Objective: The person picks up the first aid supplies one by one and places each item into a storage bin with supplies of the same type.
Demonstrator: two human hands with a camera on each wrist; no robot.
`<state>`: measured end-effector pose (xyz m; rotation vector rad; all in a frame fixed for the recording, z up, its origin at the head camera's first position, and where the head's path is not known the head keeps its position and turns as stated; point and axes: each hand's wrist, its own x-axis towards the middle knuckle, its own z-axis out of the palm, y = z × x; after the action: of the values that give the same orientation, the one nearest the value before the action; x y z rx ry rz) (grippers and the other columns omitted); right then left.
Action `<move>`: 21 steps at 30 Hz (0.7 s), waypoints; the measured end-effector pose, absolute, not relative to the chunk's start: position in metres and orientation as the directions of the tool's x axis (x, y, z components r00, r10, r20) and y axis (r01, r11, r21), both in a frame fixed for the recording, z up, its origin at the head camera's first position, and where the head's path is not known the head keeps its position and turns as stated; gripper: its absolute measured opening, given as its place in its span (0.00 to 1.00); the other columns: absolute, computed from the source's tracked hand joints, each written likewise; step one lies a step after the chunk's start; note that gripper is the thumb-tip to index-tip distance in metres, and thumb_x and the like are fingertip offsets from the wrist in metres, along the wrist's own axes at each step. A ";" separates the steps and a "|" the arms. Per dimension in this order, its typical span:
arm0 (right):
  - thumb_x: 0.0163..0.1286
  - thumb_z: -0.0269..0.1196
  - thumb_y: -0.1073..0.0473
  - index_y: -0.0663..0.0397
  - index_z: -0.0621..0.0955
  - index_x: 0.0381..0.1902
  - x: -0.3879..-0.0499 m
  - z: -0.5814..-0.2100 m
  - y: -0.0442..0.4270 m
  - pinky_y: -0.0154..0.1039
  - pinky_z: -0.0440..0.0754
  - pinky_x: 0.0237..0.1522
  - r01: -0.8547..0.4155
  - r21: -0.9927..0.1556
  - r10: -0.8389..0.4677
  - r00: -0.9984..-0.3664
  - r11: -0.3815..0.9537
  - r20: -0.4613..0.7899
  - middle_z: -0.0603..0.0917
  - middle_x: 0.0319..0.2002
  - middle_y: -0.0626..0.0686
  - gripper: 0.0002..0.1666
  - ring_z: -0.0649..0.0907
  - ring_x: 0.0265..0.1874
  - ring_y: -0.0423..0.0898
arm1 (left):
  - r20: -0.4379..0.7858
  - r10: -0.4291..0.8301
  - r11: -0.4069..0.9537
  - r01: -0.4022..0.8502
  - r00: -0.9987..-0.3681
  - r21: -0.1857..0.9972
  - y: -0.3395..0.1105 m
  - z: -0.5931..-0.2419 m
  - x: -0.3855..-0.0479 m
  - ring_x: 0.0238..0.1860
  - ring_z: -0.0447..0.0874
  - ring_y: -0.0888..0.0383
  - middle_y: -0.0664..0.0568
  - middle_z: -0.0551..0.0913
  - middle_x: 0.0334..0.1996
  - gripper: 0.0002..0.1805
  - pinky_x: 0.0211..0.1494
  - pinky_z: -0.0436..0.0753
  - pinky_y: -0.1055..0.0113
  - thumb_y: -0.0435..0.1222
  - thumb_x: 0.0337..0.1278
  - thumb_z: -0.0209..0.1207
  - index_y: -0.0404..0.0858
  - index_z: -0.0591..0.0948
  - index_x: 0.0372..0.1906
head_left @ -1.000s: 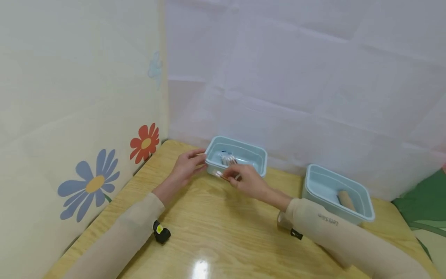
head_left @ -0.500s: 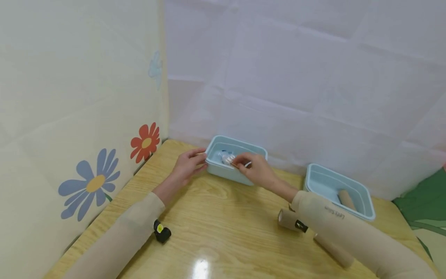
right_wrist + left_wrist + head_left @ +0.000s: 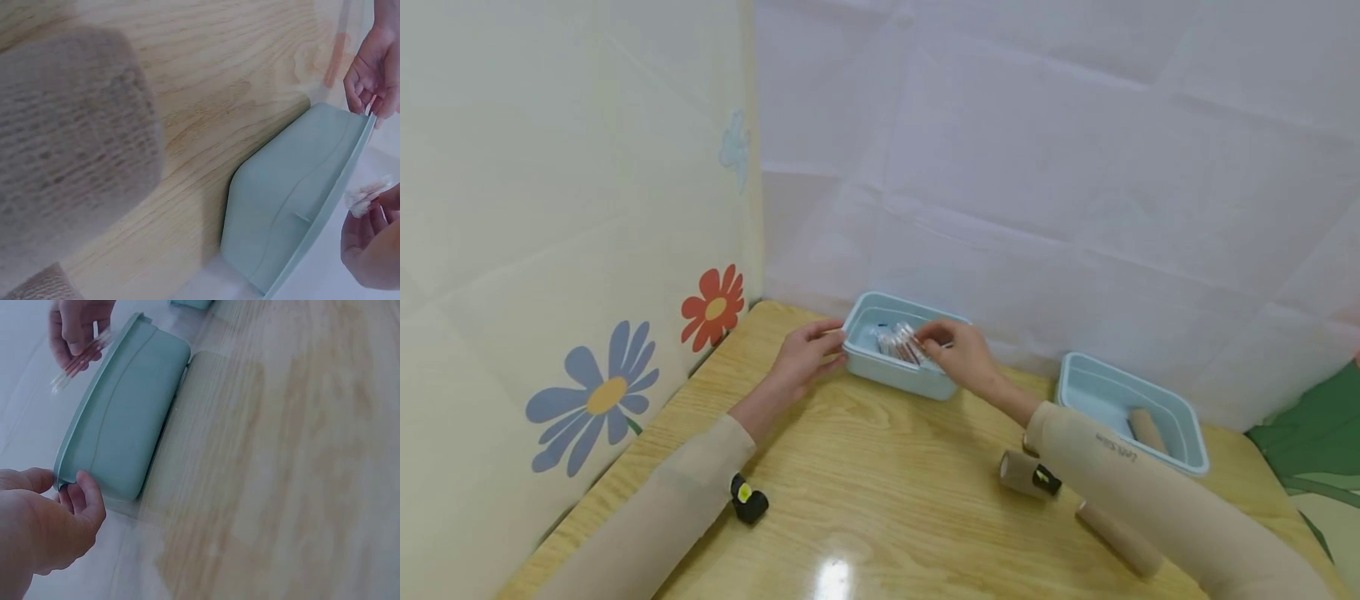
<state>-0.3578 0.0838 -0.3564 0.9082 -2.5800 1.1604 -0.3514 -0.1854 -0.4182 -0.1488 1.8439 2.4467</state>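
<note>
A light-blue plastic bin stands near the back wall, tilted in neither hand's grip. My left hand pinches its left rim between thumb and fingers, plain in the left wrist view. Over the bin's right part, my right hand holds clear-wrapped cotton swabs with reddish-brown sticks and pale ends. Inside the bin, more clear-wrapped swabs lie partly hidden behind the front wall. The right wrist view shows the wrapper in my right fingers crumpled and whitish.
A second light-blue bin to the right holds a beige bandage roll. Another roll and a longer beige roll lie on the wooden table by my right forearm. Walls bound the back and left.
My right hand has moved from the bin's front edge up and right over its inside, carrying the wrapped swabs along. My left hand has stayed at the rim.
</note>
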 end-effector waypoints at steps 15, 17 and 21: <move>0.69 0.63 0.71 0.63 0.87 0.44 -0.369 -0.360 0.076 0.44 0.84 0.40 -0.518 -0.684 -0.431 -0.845 0.513 0.316 0.89 0.39 0.55 0.08 0.86 0.39 0.51 | -0.127 -0.011 -0.257 -0.120 -0.992 0.959 -0.191 -0.415 -0.350 0.55 0.79 0.50 0.37 0.74 0.62 0.25 0.61 0.80 0.55 0.36 0.73 0.60 0.34 0.74 0.70; 0.69 0.64 0.71 0.63 0.86 0.44 -0.372 -0.362 0.075 0.43 0.84 0.40 -0.521 -0.685 -0.433 -0.843 0.510 0.319 0.88 0.39 0.55 0.08 0.86 0.38 0.51 | -0.126 -0.014 -0.250 -0.119 -0.992 0.961 -0.192 -0.415 -0.350 0.55 0.80 0.51 0.37 0.74 0.62 0.25 0.60 0.80 0.55 0.36 0.73 0.61 0.35 0.74 0.70; 0.68 0.64 0.72 0.65 0.86 0.43 -0.378 -0.367 0.074 0.41 0.83 0.40 -0.520 -0.692 -0.433 -0.842 0.500 0.320 0.88 0.38 0.56 0.08 0.86 0.37 0.50 | -0.122 -0.019 -0.236 -0.114 -0.992 0.965 -0.194 -0.416 -0.349 0.53 0.80 0.52 0.37 0.75 0.61 0.24 0.59 0.81 0.56 0.36 0.73 0.61 0.35 0.75 0.69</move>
<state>-0.3779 0.0739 -0.3669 0.8388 -2.6291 1.2679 -0.3489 -0.1936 -0.4156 -0.1659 1.9031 2.4176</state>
